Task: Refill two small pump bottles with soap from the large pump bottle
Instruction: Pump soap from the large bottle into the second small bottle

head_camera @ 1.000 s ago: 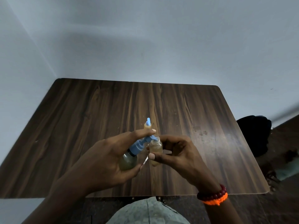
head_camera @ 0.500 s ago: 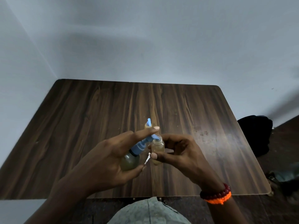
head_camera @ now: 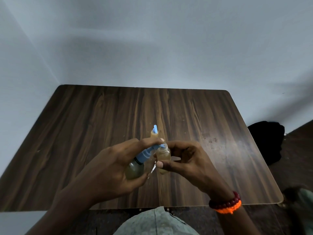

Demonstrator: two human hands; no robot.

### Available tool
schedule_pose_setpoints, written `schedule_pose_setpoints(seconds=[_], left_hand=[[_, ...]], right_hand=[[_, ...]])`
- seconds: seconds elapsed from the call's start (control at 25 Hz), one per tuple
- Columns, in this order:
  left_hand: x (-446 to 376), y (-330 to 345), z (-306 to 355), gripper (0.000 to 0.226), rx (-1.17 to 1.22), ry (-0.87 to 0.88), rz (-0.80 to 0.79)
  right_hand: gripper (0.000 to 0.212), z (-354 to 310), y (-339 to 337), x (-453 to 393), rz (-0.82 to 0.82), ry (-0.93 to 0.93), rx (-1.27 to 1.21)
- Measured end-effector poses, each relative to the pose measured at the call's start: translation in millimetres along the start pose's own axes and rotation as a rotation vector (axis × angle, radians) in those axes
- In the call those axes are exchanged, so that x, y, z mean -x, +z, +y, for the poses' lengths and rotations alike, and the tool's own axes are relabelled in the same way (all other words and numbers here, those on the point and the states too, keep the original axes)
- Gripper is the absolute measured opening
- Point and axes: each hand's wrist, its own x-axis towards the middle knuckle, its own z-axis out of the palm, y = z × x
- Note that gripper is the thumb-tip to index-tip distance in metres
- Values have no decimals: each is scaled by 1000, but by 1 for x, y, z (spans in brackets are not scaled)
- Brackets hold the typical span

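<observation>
The table was a dark wood-grain top set into a corner of pale walls, and both hands worked above its near middle.

The large bottle was held above the table in the left hand, tilted so its blue pump leaned right toward the open small bottle. It looked like the heaviest of the three, a rounded clear body part full of greenish soap, probably rigid plastic and slick wherever soap had run. The round belly seemed the sound place to take it, leaving a finger free for the pump. That was the grip shown: palm and thumb wrapped round the belly, the forefinger stretched over the pump head and resting on it.

The open small bottle was in the right hand, nearly upright, its bare neck just under the pump spout. It appeared light and stiff, easy to tip or let slide, so a hold on its sides below the neck suited it. The right thumb and fingers were curled round its body, pinching it. Amber soap showed inside; how full it was I could not tell.

The second small bottle stood on the table just beyond the hands, its blue pump fitted, touched by neither.
</observation>
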Motion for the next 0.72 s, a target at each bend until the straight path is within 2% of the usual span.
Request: schedule_pose_setpoints(seconds=[0.16,0.4,0.6,0.72], left_hand=[[-2,1,-2,62,-34,-15,12],[0,-2,2,78,23,-10,-2],[-1,-2,2,66,-21,-6,-8],[-2,-4,2,72,-24,-11,-59]], right_hand=[[36,1,3,-2,-4,-14,14],[34,2,-2,-1,15,-2,-12],[35,2,1,-1,6,-15,25],[35,3,3,1,8,-3,-1]])
